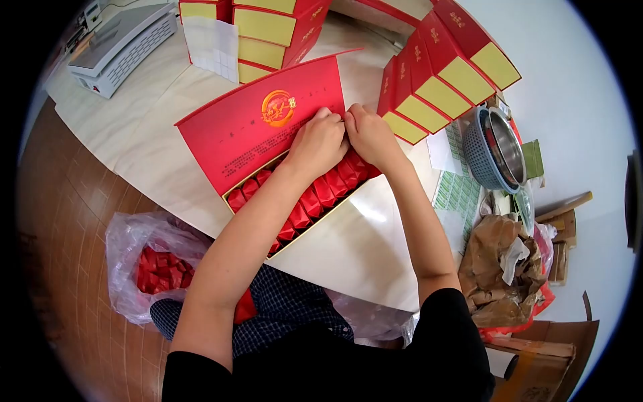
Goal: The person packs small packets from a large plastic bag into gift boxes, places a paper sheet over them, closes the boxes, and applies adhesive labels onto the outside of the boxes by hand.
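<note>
An open red gift box point(297, 239) sits at an angle on the table, its printed lid point(231, 144) tipped back. Rows of shiny red packets point(311, 201) fill the part of it that shows. My left hand point(319, 142) and my right hand point(370, 136) meet over the far right corner of the box, close to the lid's edge. Fingers on both are bent and pressed together. Whatever they grip is hidden behind the knuckles. Part of the packets lies under my left forearm and hands.
Red and yellow boxes point(264, 27) are stacked behind, and more boxes point(435, 74) lean in a row at right. A grey appliance point(124, 47) stands at back left. A plastic bag point(120, 268) of red packets hangs low left. Basins point(506, 144) and crumpled brown paper point(495, 261) lie right.
</note>
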The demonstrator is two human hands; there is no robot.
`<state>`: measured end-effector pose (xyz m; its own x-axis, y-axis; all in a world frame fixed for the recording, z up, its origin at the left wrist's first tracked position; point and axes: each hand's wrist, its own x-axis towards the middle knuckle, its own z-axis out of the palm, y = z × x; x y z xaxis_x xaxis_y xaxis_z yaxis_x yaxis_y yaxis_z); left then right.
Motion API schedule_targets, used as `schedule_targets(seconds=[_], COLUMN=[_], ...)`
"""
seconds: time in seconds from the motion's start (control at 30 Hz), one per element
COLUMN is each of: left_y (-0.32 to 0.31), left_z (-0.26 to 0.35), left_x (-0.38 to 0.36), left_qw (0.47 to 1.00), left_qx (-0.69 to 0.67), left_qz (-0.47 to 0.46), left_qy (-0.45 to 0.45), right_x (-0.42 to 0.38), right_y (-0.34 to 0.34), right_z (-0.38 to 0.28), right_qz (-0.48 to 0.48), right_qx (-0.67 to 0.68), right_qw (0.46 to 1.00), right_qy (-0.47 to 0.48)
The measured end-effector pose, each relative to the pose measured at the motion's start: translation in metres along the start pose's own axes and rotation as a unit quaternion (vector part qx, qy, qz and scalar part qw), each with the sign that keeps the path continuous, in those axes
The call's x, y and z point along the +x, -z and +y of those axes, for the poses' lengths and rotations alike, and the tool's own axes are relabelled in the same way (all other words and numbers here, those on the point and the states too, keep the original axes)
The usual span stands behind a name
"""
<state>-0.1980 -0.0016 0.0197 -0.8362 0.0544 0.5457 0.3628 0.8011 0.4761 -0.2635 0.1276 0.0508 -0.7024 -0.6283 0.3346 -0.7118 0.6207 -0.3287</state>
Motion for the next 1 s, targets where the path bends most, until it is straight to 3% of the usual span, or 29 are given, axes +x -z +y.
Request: schedule_targets(seconds=[0.1,0.23,0.37,0.43,0.5,0.57,0.63,0.7,0.73,0.77,0.87,0.9,0.93,0.97,1.0], left_y=[0.001,0.009,0.012,0.016,0.019,0.02,0.018,0.014,0.015,0.017,0.026,0.031,0.036,0.041,0.049], left_z=[0.0,0.001,0.003,0.008,0.012,0.014,0.015,0.016,0.017,0.015,0.011,0.012,0.015,0.017,0.019], left_x=[0.0,-0.003,-0.002,-0.002,-0.003,-0.004,-0.005,-0.007,-0.007,-0.006,0.002,0.001,0.002,0.005,0.007], left_qw=[0.999,0.999,0.996,0.991,0.988,0.981,0.982,0.984,0.985,0.985,0.983,0.992,0.994,0.992,0.99], left_qx=[-0.032,-0.021,-0.027,0.005,0.01,-0.008,-0.015,0.019,0.021,0.022,-0.02,-0.057,-0.095,-0.122,-0.133], left_qz=[-0.005,-0.048,-0.08,-0.125,-0.144,-0.177,-0.173,-0.162,-0.16,-0.159,-0.163,-0.104,-0.048,0.037,0.046], left_qy=[0.02,-0.015,-0.023,-0.036,-0.049,-0.075,-0.071,-0.066,-0.063,-0.064,-0.076,-0.04,-0.003,-0.024,0.015], right_x=[-0.001,-0.002,0.004,0.009,0.006,0.006,0.008,0.01,0.012,0.008,-0.005,-0.002,-0.006,-0.009,-0.007], right_y=[-0.01,-0.025,-0.018,-0.017,-0.014,-0.009,-0.021,-0.029,-0.022,-0.024,-0.048,-0.038,-0.039,-0.04,-0.036], right_z=[-0.001,0.004,0.009,0.016,0.015,0.012,0.023,0.025,0.021,0.019,0.034,0.013,0.008,0.006,-0.001], right_qz=[0.006,0.044,-0.037,-0.129,-0.112,-0.138,-0.137,-0.12,-0.153,-0.151,-0.022,-0.059,-0.02,0.018,0.013], right_qx=[-0.025,0.037,0.104,0.236,0.259,0.346,0.352,0.284,0.178,0.178,-0.046,-0.076,-0.118,-0.159,-0.159], right_qw=[0.999,0.994,0.98,0.944,0.937,0.896,0.899,0.934,0.952,0.953,0.999,0.982,0.982,0.978,0.975], right_qy=[-0.042,-0.091,-0.167,-0.192,-0.205,-0.24,-0.22,-0.181,-0.195,-0.194,-0.02,-0.16,-0.145,-0.132,-0.157])
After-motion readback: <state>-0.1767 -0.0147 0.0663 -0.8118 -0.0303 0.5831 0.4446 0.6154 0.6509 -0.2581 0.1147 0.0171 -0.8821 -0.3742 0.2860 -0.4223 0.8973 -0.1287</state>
